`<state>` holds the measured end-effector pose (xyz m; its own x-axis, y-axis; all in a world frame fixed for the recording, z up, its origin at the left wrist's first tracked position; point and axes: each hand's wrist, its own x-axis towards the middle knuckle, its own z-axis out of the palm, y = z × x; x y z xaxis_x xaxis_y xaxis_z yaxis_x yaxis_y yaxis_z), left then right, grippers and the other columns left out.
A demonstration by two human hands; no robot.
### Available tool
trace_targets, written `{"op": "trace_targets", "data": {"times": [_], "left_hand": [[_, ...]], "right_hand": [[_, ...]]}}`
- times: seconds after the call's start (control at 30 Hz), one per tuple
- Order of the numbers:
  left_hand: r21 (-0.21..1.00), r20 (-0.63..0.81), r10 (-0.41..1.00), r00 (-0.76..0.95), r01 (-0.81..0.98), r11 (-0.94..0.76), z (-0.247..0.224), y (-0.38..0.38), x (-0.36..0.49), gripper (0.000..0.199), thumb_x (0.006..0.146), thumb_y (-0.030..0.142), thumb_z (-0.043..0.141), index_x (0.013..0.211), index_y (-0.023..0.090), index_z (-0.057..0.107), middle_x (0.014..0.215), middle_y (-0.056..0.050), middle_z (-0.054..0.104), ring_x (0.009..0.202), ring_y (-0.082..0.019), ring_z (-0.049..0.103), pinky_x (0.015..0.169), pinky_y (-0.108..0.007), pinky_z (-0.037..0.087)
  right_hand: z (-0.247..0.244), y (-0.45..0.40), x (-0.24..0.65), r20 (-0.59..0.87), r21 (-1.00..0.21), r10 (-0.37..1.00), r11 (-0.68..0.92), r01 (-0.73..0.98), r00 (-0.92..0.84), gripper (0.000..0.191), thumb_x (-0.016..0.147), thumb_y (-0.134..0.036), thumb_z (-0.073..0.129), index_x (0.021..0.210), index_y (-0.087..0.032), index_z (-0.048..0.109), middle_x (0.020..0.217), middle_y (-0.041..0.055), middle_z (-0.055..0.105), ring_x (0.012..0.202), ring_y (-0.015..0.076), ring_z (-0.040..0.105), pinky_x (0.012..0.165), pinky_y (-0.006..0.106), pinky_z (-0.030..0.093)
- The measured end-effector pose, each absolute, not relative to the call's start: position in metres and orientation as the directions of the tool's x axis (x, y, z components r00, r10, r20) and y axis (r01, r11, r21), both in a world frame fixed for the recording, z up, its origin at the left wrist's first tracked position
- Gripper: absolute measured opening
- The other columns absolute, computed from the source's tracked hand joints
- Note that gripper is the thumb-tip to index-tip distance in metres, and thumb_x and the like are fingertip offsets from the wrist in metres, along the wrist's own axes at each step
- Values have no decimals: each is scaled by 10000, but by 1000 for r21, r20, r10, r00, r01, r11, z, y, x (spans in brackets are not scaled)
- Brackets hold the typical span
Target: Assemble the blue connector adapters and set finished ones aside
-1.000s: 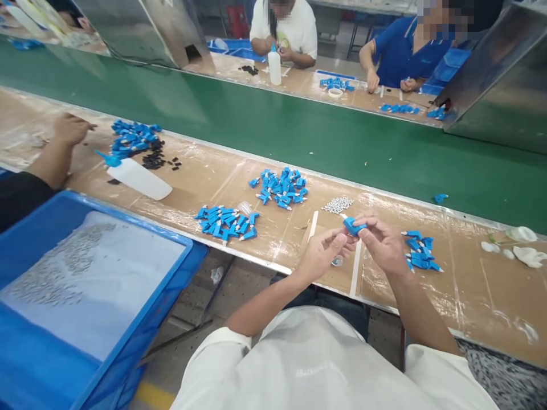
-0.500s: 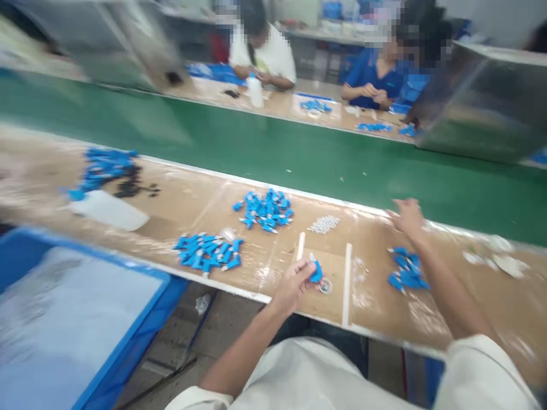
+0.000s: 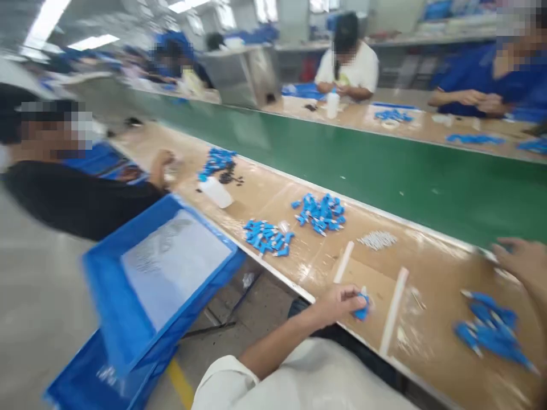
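Two bare hands were observed at the bench (image 3: 265, 191). Left hand (image 3: 339, 302): grip closed, with the thumb and fingers pinching one small blue part (image 3: 361, 307) with a pale tip. The part was located close to the near edge of the bench, between two white strips (image 3: 344, 262) (image 3: 394, 313) that ran from that edge partway towards the far one. Right hand (image 3: 523, 259): positioned at the far edge, beside the green belt (image 3: 410, 182), with fingers bent; blur prevented telling whether its grip was closed on anything. Nearest to it on the bench, on the near-edge side, was a loose group of blue pieces with pale tips (image 3: 491, 324). Left of the strips, two further clusters were noted: one by the near edge (image 3: 267, 236), the other nearer the far edge (image 3: 320, 213). A patch of small whitish pieces (image 3: 378, 240) lay beyond the strips, towards the far edge. Further left along the bench, a white bottle (image 3: 216, 192) lay on its side near a scatter of black bits (image 3: 231, 175) and another blue heap (image 3: 217, 161). Off the near edge, a blue tray (image 3: 100, 282) held a white sheet (image 3: 175, 267) bearing small grey items. A co-worker's black sleeve (image 3: 94, 196) showed behind the tray.
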<state>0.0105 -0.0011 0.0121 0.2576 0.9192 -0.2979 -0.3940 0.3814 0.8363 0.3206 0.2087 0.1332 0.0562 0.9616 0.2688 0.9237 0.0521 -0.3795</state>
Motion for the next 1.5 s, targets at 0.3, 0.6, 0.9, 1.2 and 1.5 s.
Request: {"op": "trace_targets", "data": {"times": [0.3, 0.6, 0.9, 1.2, 1.5], "left_hand": [[830, -302, 866, 399, -336, 445, 16, -26, 13, 638, 636, 728, 826, 812, 132, 677, 711, -19, 628, 652, -124, 571, 695, -286, 487], [800, -343, 879, 330, -388, 458, -6, -49, -15, 612, 682, 628, 856, 1010, 119, 769, 823, -72, 710, 711, -164, 653, 640, -280, 496], [775, -366, 905, 216, -467, 425, -28, -39, -25, 622, 663, 606, 870, 1049, 131, 761, 881, -78, 739, 749, -166, 675, 692, -295, 524], [659, -434, 888, 149, -620, 426, -48, -26, -12, 740, 455, 640, 956, 899, 82, 760, 752, -50, 681, 615, -121, 615, 640, -277, 503], [649, -372, 908, 191, -646, 402, -63, -10, -10, 816, 444, 667, 944, 954, 53, 778, 762, -89, 680, 631, -156, 618, 679, -332, 493]], "right_hand": [[61, 183, 365, -121, -346, 989, -122, 930, 85, 189, 714, -124, 711, 555, -214, 665, 639, 94, 674, 631, 207, 550, 667, 373, 392], [46, 74, 280, -167, -602, 964, 68, 796, -209, 200, 840, -406, 682, 837, -228, 773, 851, 47, 764, 772, 226, 658, 730, 339, 510], [-14, 44, 206, -201, -884, 942, -55, 464, -271, 469, 739, -634, 745, 917, -201, 771, 902, 71, 745, 705, 191, 642, 666, 337, 539], [-10, 53, 208, 110, -765, 922, 317, 560, -371, 237, 826, -570, 662, 778, -393, 813, 791, 57, 763, 713, 319, 714, 708, 500, 585], [0, 61, 194, 352, -674, 812, 565, 476, -466, 279, 793, -429, 630, 891, -649, 770, 722, 9, 747, 615, 357, 736, 533, 524, 589]]}}
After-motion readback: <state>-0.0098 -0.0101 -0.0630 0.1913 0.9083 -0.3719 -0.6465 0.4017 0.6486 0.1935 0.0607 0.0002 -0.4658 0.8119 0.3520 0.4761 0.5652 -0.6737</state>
